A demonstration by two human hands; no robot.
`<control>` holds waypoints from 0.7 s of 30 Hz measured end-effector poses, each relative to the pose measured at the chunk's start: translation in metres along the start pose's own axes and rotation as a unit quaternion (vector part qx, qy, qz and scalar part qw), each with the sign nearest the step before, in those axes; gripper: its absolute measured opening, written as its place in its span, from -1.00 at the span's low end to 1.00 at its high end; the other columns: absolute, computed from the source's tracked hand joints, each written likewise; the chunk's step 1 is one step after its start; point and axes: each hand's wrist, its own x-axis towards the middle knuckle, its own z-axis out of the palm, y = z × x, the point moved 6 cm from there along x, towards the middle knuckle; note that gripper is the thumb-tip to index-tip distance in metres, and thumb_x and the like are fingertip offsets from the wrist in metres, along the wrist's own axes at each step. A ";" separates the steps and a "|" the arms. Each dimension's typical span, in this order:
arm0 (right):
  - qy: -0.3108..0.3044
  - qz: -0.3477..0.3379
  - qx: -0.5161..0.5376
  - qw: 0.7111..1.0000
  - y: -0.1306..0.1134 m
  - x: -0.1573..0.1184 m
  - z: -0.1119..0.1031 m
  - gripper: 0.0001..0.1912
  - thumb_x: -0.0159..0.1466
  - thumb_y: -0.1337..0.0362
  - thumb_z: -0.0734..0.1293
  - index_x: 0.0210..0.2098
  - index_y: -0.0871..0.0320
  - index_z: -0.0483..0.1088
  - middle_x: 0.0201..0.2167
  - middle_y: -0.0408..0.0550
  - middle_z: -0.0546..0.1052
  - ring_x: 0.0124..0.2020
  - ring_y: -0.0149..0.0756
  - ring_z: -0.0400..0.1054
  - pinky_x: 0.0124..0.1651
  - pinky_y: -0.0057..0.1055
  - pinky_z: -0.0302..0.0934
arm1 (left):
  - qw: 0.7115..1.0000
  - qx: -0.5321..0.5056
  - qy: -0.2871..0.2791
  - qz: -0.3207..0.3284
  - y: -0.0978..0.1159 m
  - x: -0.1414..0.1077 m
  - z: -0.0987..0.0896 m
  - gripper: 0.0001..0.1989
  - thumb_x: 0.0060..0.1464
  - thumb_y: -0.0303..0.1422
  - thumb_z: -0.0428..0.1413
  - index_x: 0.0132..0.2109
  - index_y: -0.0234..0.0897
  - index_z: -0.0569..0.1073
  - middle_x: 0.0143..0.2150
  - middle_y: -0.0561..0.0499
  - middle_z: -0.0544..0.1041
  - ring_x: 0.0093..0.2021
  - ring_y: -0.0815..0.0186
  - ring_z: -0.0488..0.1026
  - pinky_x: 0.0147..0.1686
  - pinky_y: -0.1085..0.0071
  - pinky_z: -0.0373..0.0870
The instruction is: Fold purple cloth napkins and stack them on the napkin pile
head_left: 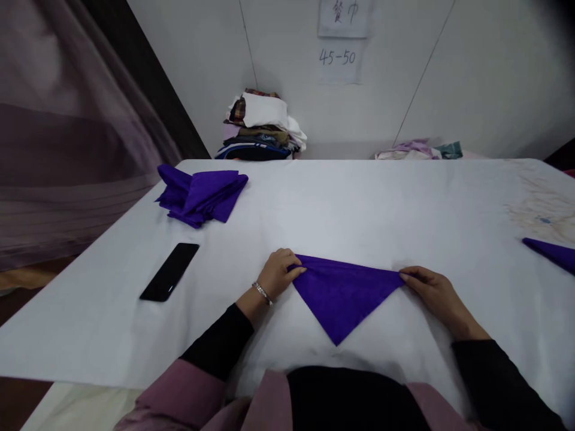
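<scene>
A purple cloth napkin (345, 293), folded into a triangle, lies in front of me with its point toward my body. My left hand (281, 272) pinches its left corner between thumb and fingers. At the opposite end, my right hand (429, 293) grips the right corner the same way. The long folded edge runs between both hands on the far side, with a narrow fold layer showing along it near the left.
A pile of purple napkins (202, 194) lies at the table's far left, with a black phone (169, 272) nearer me. Another folded purple cloth (554, 254) is at the right edge. Stacked clothes (265, 126) stand behind the white table (359, 203), below paper signs (341, 60) on the wall.
</scene>
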 end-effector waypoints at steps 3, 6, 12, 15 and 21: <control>0.005 0.003 0.009 1.000 0.000 0.000 0.000 -0.67 0.08 0.01 0.34 -0.31 0.13 0.47 -0.58 -0.19 0.39 -0.54 -0.38 0.20 -0.50 -0.46 0.11 | 0.999 -0.034 0.006 -0.008 -0.004 0.009 -0.003 -0.87 0.04 -0.29 0.12 -0.42 -0.22 0.46 -0.34 0.04 0.45 -0.26 0.31 0.35 -0.21 0.34 0.27; 0.009 0.005 0.021 1.000 0.000 0.000 0.001 -0.67 0.07 0.02 0.35 -0.32 0.14 0.47 -0.57 -0.18 0.40 -0.55 -0.39 0.19 -0.50 -0.46 0.11 | 1.000 -0.001 0.003 -0.021 -0.008 0.019 -0.001 -0.87 0.04 -0.32 0.10 -0.42 -0.23 0.46 -0.28 0.02 0.46 -0.22 0.29 0.35 -0.17 0.31 0.27; 0.012 -0.001 0.018 1.000 0.002 0.001 0.001 -0.65 0.07 0.01 0.35 -0.32 0.16 0.47 -0.54 -0.16 0.42 -0.53 -0.39 0.21 -0.50 -0.47 0.12 | 0.997 0.068 -0.005 -0.032 -0.007 0.026 0.005 -0.91 0.01 -0.34 0.13 -0.41 -0.25 0.42 -0.28 0.01 0.46 -0.21 0.27 0.34 -0.18 0.31 0.25; 0.019 -0.001 0.021 1.000 0.002 0.001 0.001 -0.65 0.07 0.01 0.36 -0.31 0.16 0.46 -0.51 -0.15 0.43 -0.51 -0.38 0.22 -0.48 -0.46 0.13 | 0.995 0.091 -0.020 -0.043 -0.007 0.027 0.006 -0.93 -0.01 -0.35 0.14 -0.34 -0.25 0.42 -0.29 0.01 0.45 -0.22 0.27 0.35 -0.21 0.33 0.25; 0.026 -0.009 0.031 0.999 -0.002 0.002 0.001 -0.66 0.06 0.01 0.35 -0.34 0.15 0.46 -0.55 -0.16 0.42 -0.54 -0.37 0.22 -0.51 -0.46 0.13 | 0.984 0.130 -0.106 -0.065 -0.010 0.036 0.010 -0.88 0.02 -0.33 0.10 -0.25 -0.23 0.43 -0.27 0.02 0.48 -0.20 0.26 0.37 -0.21 0.33 0.24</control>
